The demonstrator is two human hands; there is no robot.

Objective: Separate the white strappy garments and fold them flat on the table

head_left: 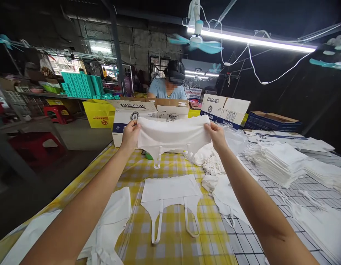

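A white camisole top (173, 134) is stretched out in the air above the table, upside down with its straps hanging. My left hand (131, 135) pinches its upper left corner, and my right hand (216, 135) grips the opposite corner. Below it, a second white camisole (171, 191) lies flat on the yellow checked cloth (170, 250), straps toward me. Other white garments (112, 217) lie under and beside my left forearm. To the right, near my right forearm, a loose white camisole (231, 195) rests with its straps spread.
Stacked white garments (283, 162) cover the right side. Cardboard boxes (123, 114) stand at the table's far edge, with another printed box (225, 108) further right. A person (166, 86) is behind them. Red stools (38, 145) stand left; a fan (196, 42) hangs overhead.
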